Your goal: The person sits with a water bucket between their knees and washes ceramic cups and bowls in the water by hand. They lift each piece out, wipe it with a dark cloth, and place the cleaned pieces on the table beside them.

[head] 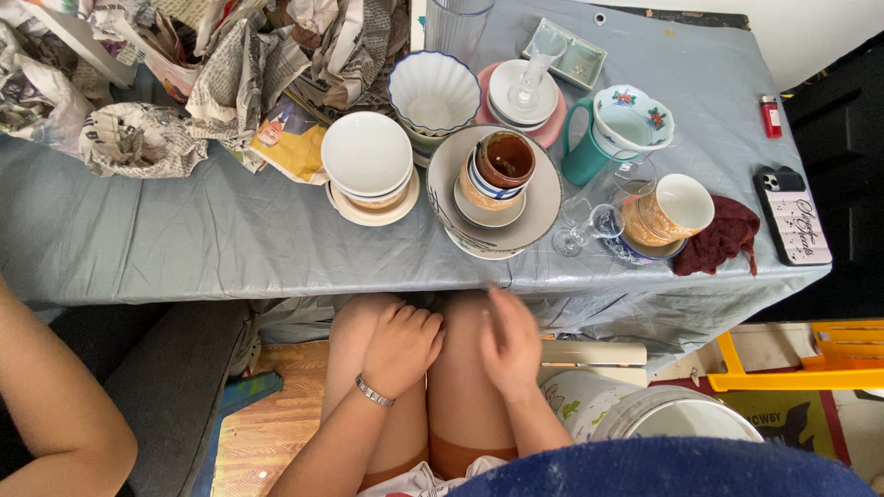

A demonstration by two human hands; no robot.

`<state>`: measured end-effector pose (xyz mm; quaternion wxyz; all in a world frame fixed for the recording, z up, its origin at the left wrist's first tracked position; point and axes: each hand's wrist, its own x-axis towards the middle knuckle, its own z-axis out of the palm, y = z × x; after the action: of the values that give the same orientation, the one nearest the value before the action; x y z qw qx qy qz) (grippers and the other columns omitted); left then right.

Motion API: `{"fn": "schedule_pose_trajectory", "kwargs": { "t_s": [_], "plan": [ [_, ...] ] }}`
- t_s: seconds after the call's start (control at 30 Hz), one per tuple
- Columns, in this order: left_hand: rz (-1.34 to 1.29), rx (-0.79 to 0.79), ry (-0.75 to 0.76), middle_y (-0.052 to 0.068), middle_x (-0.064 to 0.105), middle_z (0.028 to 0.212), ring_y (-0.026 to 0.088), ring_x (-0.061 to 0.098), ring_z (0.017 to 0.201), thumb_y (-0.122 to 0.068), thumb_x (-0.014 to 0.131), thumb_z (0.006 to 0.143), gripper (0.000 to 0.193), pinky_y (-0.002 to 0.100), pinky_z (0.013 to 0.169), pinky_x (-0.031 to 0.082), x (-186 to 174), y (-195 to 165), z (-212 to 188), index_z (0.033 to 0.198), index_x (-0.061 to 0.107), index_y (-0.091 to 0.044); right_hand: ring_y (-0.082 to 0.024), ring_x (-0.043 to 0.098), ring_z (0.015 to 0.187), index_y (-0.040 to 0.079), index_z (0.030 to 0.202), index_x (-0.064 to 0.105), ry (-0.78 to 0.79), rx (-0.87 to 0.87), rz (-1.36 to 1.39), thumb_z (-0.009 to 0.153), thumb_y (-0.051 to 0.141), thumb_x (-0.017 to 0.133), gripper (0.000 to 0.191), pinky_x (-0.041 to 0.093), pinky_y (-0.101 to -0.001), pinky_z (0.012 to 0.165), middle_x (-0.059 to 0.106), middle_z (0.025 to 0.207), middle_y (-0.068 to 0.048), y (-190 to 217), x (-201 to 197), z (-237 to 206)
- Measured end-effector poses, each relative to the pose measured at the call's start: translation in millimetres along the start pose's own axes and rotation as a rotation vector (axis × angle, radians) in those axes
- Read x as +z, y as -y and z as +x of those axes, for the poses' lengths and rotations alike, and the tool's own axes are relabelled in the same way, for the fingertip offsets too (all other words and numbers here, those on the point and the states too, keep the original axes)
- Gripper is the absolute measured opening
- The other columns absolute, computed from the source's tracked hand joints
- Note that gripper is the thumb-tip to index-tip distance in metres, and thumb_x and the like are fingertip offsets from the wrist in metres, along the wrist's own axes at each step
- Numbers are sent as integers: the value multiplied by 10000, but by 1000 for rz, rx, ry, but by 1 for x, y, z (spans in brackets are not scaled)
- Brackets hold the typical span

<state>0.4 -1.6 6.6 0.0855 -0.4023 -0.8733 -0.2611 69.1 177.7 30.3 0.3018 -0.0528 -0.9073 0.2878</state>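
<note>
My left hand rests on my left knee with the fingers curled, holding nothing; a metal bracelet is on its wrist. My right hand hovers over my right knee, slightly blurred, fingers loosely together and empty. Both hands are below the front edge of a table covered with a grey plastic sheet. Nearest above them stands a brown cup stacked in bowls on a grey plate. A stack of white bowls sits to its left.
Crumpled newspaper fills the back left. More crockery: a scalloped white bowl, a teal mug, a wine glass, a cream mug, a maroon cloth. A phone and lighter lie right. Another person's arm is at left; a white bucket stands by my right leg.
</note>
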Motion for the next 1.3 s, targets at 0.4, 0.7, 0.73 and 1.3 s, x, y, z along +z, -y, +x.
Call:
{"fn": "schedule_pose_trajectory", "kwargs": {
  "t_s": [0.4, 0.7, 0.73, 1.3],
  "plan": [
    [24, -3, 12, 52, 652, 795, 261, 609, 801, -232, 655, 878, 141, 421, 818, 448, 0, -1, 4, 912, 666, -96, -344, 620, 1068, 17, 1252, 573, -329, 144, -239, 916, 97, 821, 425, 534, -396, 925, 603, 1237, -188, -51, -41, 85],
    [-30, -43, 59, 46, 698, 868, 253, 640, 853, -233, 647, 896, 127, 429, 848, 453, -4, 3, 1, 921, 680, -113, -246, 730, 974, 10, 914, 743, -299, 242, -65, 854, 76, 806, 109, 547, -313, 759, 733, 980, -135, -70, -70, 24],
    [-62, -38, 22, 46, 707, 896, 258, 647, 868, -229, 655, 890, 131, 432, 844, 458, -6, 4, 1, 933, 687, -110, -242, 724, 998, 13, 937, 755, -267, 225, 10, 869, 53, 774, 81, 543, -308, 798, 735, 995, -134, -75, -83, 8],
    [-1082, 371, 604, 56, 711, 976, 170, 701, 910, -171, 672, 962, 173, 313, 819, 564, 41, -194, 23, 1110, 702, -86, -194, 686, 707, 90, 810, 627, -954, 1218, 790, 930, 308, 721, 266, 554, -331, 637, 690, 793, -72, -286, -211, -267]
  ]
}}
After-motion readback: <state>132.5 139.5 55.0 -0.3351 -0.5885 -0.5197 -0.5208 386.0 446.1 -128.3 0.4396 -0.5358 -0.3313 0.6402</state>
